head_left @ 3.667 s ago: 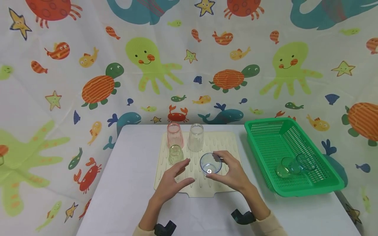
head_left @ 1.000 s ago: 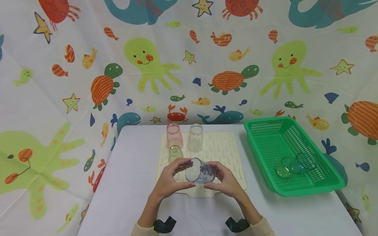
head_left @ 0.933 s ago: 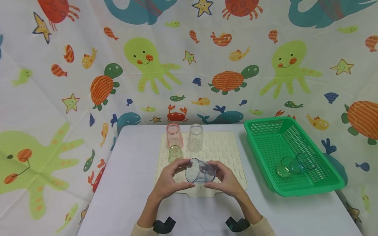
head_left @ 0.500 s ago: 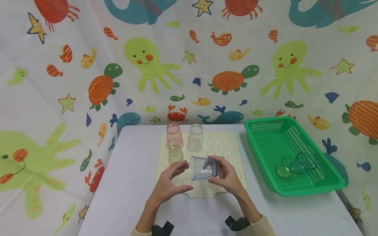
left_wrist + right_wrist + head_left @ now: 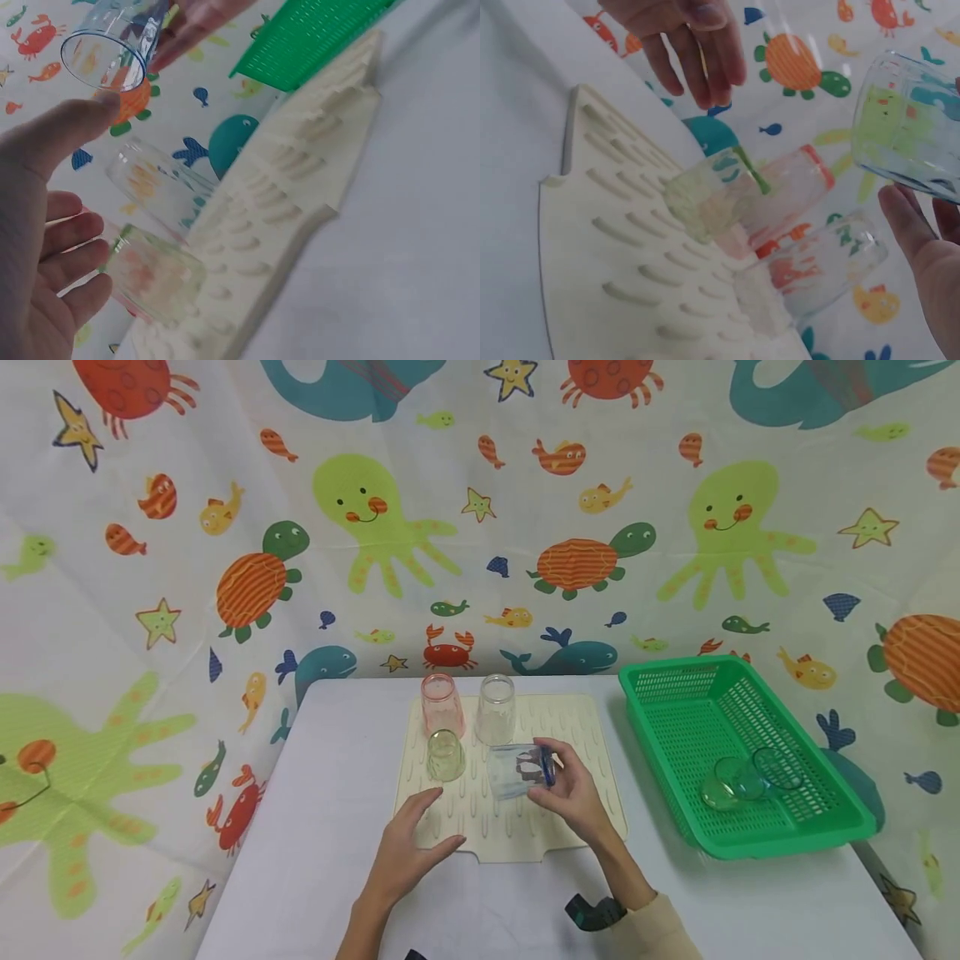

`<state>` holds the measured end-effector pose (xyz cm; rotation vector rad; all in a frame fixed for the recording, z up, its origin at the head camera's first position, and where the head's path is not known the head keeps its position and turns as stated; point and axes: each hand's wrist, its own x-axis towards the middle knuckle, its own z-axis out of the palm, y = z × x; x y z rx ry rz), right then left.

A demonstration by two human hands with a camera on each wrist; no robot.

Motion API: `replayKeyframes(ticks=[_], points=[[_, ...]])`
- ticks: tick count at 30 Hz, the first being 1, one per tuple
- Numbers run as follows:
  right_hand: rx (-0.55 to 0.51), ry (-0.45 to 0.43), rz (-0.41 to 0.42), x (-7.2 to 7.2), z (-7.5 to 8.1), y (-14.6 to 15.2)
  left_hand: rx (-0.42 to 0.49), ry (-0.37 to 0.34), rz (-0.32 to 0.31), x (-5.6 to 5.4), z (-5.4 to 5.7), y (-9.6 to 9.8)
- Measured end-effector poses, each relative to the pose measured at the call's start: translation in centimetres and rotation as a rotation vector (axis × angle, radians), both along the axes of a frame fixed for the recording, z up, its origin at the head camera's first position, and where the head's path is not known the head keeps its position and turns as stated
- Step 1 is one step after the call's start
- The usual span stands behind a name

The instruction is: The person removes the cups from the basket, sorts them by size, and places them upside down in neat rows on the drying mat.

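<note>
In the head view, my right hand [image 5: 583, 800] grips a bluish drinking glass [image 5: 512, 772] by its darker blue end, fingers above and thumb below. The glass lies sideways in the air over the cream drying mat [image 5: 573, 718], its rim pointing left. My left hand [image 5: 403, 853] hangs by the mat's front left corner, apart from the glass, fingers spread and thumb out. The left wrist view shows the glass's round rim [image 5: 103, 88] beyond the left thumb. On the mat stand a short green glass [image 5: 446, 757], a tall pink glass [image 5: 441, 708] and a tall clear glass [image 5: 497, 714].
A green plastic basket [image 5: 787, 843] stands on the right of the white table [image 5: 337, 760], with a green glass [image 5: 717, 789] and a bluish glass [image 5: 778, 770] lying in it. A cloth printed with sea animals [image 5: 480, 568] hangs behind the table.
The glass was upright in my right hand, then tipped sideways between both hands. My left hand has since let go and drawn back left; the right hand has carried the glass slightly farther away.
</note>
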<state>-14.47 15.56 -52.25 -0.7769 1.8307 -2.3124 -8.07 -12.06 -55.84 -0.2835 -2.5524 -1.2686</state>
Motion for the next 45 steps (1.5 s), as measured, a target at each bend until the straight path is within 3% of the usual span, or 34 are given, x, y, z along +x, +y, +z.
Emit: replayKeyframes(ticks=[9, 16, 23, 33, 39, 45], points=[[0.062, 0.000, -0.084, -1.7, -0.1, -0.6, -0.157, -0.049, 0.106, 1.0, -2.3, -1.1], [0.186, -0.004, -0.208, -2.9, -0.4, -1.4, -0.254, -0.109, 0.176, 1.5, -3.7, -2.1], [0.296, 0.022, -0.295, -4.0, -1.6, -2.1, -0.263, -0.204, 0.212, 1.6, -4.6, -2.6], [0.433, 0.006, -0.358, -4.8, -3.3, -3.2, -0.290, -0.247, 0.257, 1.3, -5.9, -2.9], [0.497, 0.009, -0.369, -5.1, -4.0, -3.7, -0.289, -0.243, 0.268, 1.2, -6.0, -3.0], [0.581, 0.022, -0.399, -5.5, -4.9, -4.2, -0.283, -0.308, 0.256, 1.0, -6.0, -3.1]])
